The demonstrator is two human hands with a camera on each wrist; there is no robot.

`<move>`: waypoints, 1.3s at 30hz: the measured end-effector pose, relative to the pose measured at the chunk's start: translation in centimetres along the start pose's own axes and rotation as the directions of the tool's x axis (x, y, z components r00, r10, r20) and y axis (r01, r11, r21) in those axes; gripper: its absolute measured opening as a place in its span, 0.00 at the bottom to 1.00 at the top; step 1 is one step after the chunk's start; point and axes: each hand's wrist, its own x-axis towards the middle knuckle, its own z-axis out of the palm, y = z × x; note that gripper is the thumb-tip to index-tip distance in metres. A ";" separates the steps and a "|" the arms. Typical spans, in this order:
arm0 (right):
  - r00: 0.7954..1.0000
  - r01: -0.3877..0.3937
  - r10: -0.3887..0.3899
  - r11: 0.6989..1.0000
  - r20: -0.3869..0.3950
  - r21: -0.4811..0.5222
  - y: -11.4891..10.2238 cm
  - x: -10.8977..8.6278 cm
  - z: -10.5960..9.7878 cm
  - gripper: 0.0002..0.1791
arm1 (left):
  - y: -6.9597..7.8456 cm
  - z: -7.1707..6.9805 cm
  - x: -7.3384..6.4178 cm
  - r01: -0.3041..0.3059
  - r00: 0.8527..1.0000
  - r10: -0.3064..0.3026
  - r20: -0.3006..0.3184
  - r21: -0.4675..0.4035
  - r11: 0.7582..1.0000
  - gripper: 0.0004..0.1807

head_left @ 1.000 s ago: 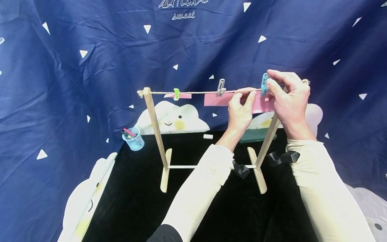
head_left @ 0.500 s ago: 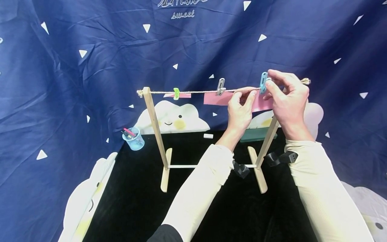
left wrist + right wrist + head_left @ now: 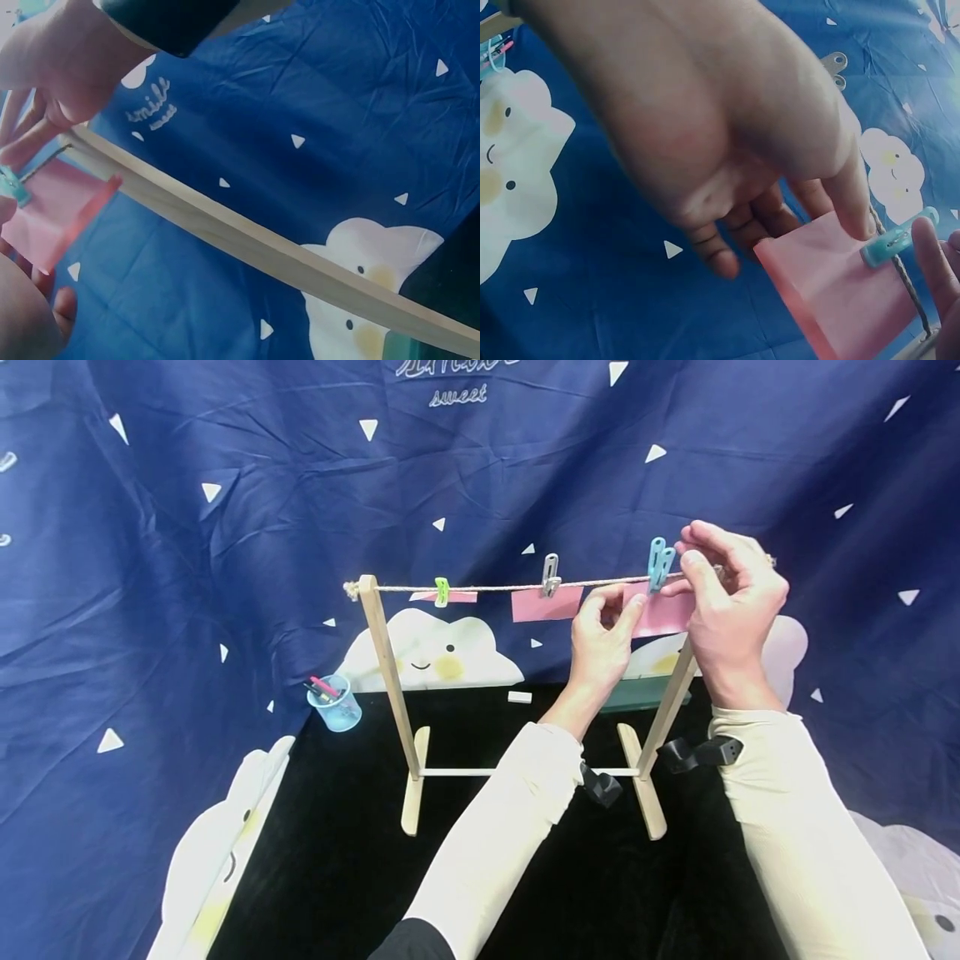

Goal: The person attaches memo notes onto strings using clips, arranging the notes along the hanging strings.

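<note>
In the head view, my left hand (image 3: 602,643) pinches the left edge of a pink sheet of paper (image 3: 663,615) hanging at the right end of a string (image 3: 491,588). Its thumb lies on the front, other fingers behind the sheet, as the right wrist view shows. A light-blue clothespin (image 3: 660,566) is clipped over string and paper. Just right of that clothespin, my right hand (image 3: 738,610) holds nothing, its thumb and fingers apart. Further left hang a second pink sheet (image 3: 543,607) under a grey clothespin (image 3: 551,577) and a third (image 3: 467,597) under a green clothespin (image 3: 442,592).
A wooden stand (image 3: 390,677) carries the string between two posts. A blue pen cup (image 3: 339,710) stands at the left on the black table (image 3: 330,860). Toward the back lie a small white block (image 3: 520,697) and a green flat object (image 3: 637,693), partly hidden by the arms and post.
My right hand has let go of the light-blue clothespin and moved slightly right and away from it. My left hand keeps its pinch on the paper.
</note>
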 end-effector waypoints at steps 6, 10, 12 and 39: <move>0.999 0.006 -0.003 0.997 -0.039 0.080 0.1 -0.1 -0.2 0.12 | -0.7 -0.3 -0.5 0.044 0.999 -0.045 0.024 0.017 0.999 0.14; 0.998 0.047 -0.044 0.997 -0.049 0.062 0.0 -0.3 -0.4 0.11 | -1.1 -0.8 -0.8 0.047 0.998 -0.049 0.045 0.040 0.998 0.14; 0.997 0.044 -0.040 0.996 -0.061 0.072 -0.1 -0.5 -0.5 0.11 | -1.4 -1.1 -1.1 0.042 0.997 -0.045 0.057 0.053 0.998 0.14; 0.990 0.051 -0.028 0.984 0.136 -0.171 -0.1 -7.7 -11.4 0.12 | -6.2 -16.1 -8.8 -0.429 0.895 0.114 0.431 0.761 0.486 0.17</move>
